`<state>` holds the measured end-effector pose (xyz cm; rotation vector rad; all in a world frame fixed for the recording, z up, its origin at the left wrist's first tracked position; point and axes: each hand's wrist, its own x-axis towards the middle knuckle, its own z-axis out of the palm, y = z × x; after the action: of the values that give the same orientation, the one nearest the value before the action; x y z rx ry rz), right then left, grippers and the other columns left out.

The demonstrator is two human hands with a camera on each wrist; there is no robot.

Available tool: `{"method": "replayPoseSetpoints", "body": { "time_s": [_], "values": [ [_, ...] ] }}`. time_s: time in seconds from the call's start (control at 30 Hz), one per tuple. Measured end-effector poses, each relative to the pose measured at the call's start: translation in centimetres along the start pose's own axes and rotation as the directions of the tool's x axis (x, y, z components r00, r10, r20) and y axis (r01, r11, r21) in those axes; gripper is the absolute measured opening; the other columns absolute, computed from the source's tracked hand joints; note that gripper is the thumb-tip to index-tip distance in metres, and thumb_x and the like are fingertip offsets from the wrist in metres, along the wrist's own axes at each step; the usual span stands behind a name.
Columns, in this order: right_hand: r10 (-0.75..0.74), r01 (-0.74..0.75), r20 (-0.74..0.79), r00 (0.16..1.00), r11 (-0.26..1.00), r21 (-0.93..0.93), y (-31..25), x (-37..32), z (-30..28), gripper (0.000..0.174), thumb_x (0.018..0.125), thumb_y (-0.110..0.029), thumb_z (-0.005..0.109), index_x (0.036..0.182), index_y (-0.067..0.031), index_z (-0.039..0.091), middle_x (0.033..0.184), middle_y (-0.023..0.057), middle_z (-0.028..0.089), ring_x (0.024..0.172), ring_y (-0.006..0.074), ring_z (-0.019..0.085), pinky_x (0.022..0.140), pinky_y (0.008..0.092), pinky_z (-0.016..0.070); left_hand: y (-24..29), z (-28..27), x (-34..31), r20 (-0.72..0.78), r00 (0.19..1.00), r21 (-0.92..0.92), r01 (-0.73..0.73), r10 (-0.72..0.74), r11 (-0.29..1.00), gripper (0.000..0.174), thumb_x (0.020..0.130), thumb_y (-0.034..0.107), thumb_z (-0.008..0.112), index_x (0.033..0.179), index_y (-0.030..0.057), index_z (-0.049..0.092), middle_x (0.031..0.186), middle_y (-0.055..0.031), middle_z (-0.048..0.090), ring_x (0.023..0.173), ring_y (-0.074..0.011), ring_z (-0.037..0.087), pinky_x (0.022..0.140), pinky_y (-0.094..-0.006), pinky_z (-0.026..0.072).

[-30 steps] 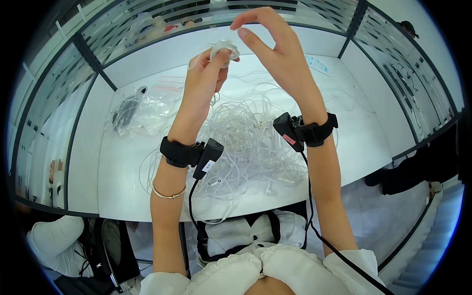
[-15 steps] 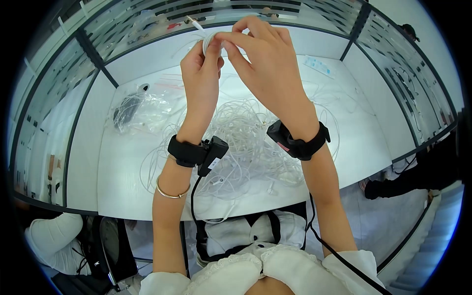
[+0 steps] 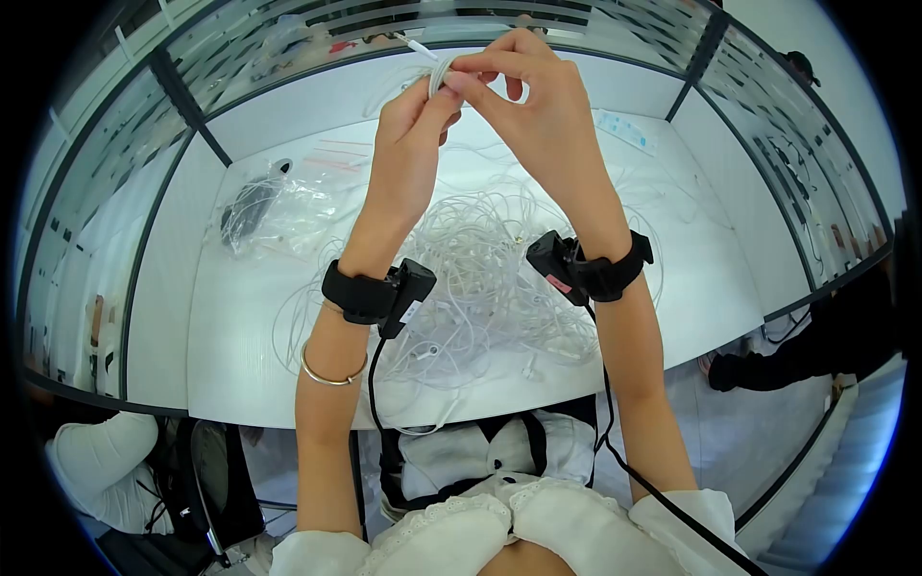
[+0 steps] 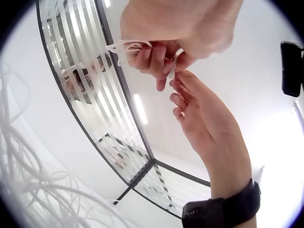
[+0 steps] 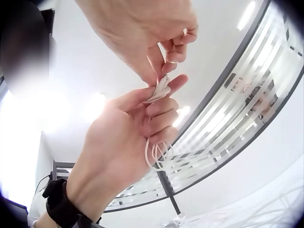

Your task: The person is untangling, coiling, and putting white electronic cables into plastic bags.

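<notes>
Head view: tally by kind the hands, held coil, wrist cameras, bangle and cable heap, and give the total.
Bare left hand and right hand: 2
Coiled white cable: 1
Black strapped wrist cameras: 2
Shiny metal bangle: 1
Tangled white cable heap: 1
Total: 7

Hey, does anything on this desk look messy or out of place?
Yes, the pile of white cables in the middle of the desk: its strands are loose and badly tangled, unlike the gathered coil in the left hand. I see no obvious damage, though overlapping strands hide much.
</notes>
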<state>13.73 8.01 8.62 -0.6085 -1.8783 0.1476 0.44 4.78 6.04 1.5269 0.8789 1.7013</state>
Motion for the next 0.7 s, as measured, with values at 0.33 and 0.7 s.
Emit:
{"method": "replayPoseSetpoints", "body": {
  "time_s": [0.33,0.7],
  "values": [
    [-0.234,0.23,0.014,0.972,0.943,-0.24,1.1,-0.2,-0.6,0.008,0.076,-0.017,0.071,0.079,-0.01,0.071,0.077,-0.0036,0.057,0.061,0.0139,0.05,0.07,0.0281,0.0333,-0.2,-0.8,0.1,0.096,0.995,0.13,-0.011,-0.001,0.991,0.031,0.094,0.02,0.045,0.105,-0.0019,0.064,0.079,0.0002,0.052,0.075,-0.0088,0.045,0.071,-0.0252,0.0394],
    [-0.338,0.277,-0.124,0.933,0.894,-0.352,1.9,-0.4,1.6,0.009,0.072,-0.014,0.073,0.075,-0.0115,0.064,0.08,-0.0042,0.054,0.062,0.0144,0.047,0.068,0.0277,0.0359,-1.5,-1.0,0.7,-0.056,0.992,0.319,-0.086,0.11,0.944,0.035,0.099,0.026,0.044,0.079,-0.0013,0.052,0.065,-0.0042,0.056,0.063,-0.008,0.048,0.055,-0.0262,0.0367]
  ]
}}
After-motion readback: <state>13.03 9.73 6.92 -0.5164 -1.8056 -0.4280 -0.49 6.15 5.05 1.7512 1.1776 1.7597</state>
